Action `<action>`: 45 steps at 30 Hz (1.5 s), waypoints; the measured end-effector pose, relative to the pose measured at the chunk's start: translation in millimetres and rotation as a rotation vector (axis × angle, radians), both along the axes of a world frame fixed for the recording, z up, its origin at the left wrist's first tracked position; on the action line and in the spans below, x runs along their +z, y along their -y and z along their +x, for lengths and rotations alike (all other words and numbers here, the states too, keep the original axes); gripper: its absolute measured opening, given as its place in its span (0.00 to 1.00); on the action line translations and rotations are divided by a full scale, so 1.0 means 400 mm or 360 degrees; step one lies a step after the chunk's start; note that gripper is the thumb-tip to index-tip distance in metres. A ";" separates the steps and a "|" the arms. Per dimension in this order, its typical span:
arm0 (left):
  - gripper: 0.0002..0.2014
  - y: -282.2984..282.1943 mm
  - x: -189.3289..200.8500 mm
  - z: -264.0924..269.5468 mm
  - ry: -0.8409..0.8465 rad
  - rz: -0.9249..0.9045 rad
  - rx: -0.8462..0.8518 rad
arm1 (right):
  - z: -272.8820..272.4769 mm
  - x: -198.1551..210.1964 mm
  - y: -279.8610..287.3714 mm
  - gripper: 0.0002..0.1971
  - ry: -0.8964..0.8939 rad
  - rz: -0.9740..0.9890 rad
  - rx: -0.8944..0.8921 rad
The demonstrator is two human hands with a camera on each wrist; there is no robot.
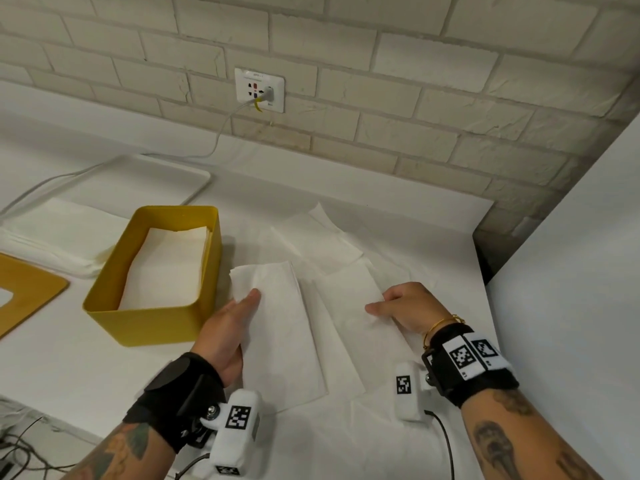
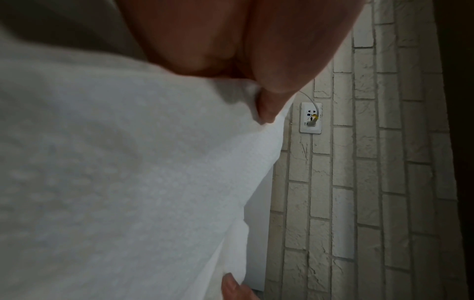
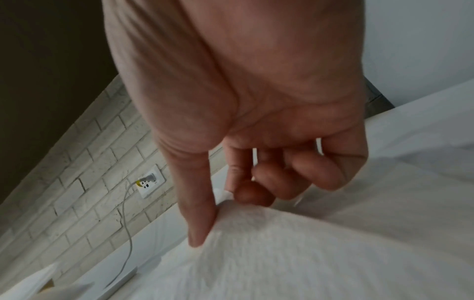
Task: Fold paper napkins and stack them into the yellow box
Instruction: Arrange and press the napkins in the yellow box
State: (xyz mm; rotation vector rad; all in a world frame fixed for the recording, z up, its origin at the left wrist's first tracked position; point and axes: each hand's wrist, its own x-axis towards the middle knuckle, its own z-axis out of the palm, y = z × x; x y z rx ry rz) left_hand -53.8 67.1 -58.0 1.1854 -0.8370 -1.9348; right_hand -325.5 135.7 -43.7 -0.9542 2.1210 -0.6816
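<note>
On right wrist view only, right hand [image 3: 256,132] fingers [image 3: 197,213] pinching napkin [image 3: 295,243], head view adds yellow box [image 1: 156,320].

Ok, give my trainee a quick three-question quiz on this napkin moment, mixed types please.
1. True or false: the yellow box already holds folded napkins.
2. Which hand holds the napkin nearest the box? A) left hand B) right hand
3. Fill in: a white cable runs from the wall ____.

Key: 1 true; 2 A; 3 socket.
</note>
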 end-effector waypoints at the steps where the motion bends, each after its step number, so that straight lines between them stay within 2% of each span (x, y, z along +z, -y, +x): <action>1: 0.16 0.001 0.001 -0.001 -0.0010 0.0008 0.0004 | -0.004 0.002 -0.004 0.13 0.0044 -0.0081 -0.0003; 6: 0.14 0.021 0.015 -0.005 -0.0067 -0.0032 0.0017 | -0.041 0.085 -0.017 0.13 0.0237 -0.0609 -0.0079; 7: 0.14 0.022 0.019 -0.009 -0.0079 -0.0042 0.0010 | -0.048 0.111 -0.019 0.16 0.0326 -0.0685 -0.0079; 9: 0.14 0.020 0.023 -0.018 -0.0103 -0.0046 -0.0014 | -0.062 0.154 -0.020 0.31 0.0530 -0.0829 -0.0024; 10: 0.14 0.017 0.023 -0.022 -0.0111 -0.0038 -0.0028 | -0.062 0.177 -0.021 0.35 0.0646 -0.0906 0.0008; 13: 0.15 0.002 0.028 -0.041 -0.0144 -0.0019 -0.0095 | -0.035 0.239 -0.021 0.25 0.0895 -0.1052 0.0136; 16: 0.15 -0.011 0.039 -0.062 -0.0197 -0.0005 -0.0143 | 0.025 0.254 -0.009 0.22 0.1002 -0.1036 0.0236; 18: 0.16 -0.016 0.044 -0.073 -0.0232 0.0008 -0.0165 | 0.066 0.231 0.007 0.20 0.0995 -0.0951 0.0267; 21: 0.16 -0.020 0.049 -0.078 -0.0283 0.0049 -0.0159 | 0.118 0.179 0.031 0.12 0.0932 -0.0844 0.0223; 23: 0.17 -0.024 0.048 -0.077 -0.0335 0.0090 -0.0164 | 0.137 0.138 0.042 0.12 0.0797 -0.0776 0.0128; 26: 0.17 -0.027 0.042 -0.068 -0.0406 0.0137 -0.0163 | 0.135 0.078 0.051 0.16 0.0442 -0.0696 -0.0001; 28: 0.18 -0.023 0.035 -0.061 -0.0410 0.0138 -0.0162 | 0.126 0.058 0.050 0.16 0.0365 -0.0704 -0.0163; 31: 0.18 -0.019 0.025 -0.053 -0.0387 0.0122 -0.0170 | 0.118 0.049 0.037 0.21 0.0538 -0.0576 -0.0321; 34: 0.19 -0.016 0.022 -0.053 -0.0395 0.0124 -0.0187 | 0.120 0.044 0.021 0.27 0.0870 -0.0396 -0.0265; 37: 0.18 -0.013 0.030 -0.059 -0.0415 0.0115 -0.0203 | 0.125 0.048 0.007 0.20 0.1135 -0.0355 -0.0200; 39: 0.17 -0.012 0.037 -0.061 -0.0404 0.0067 -0.0240 | 0.120 0.047 0.009 0.13 0.1194 -0.0412 -0.0205; 42: 0.16 -0.006 0.038 -0.057 -0.0367 0.0001 -0.0250 | 0.102 0.050 0.019 0.04 0.1139 -0.0621 -0.0308; 45: 0.15 0.007 0.040 -0.050 -0.0351 -0.0029 -0.0215 | 0.089 0.095 0.013 0.10 0.1057 -0.0881 -0.0260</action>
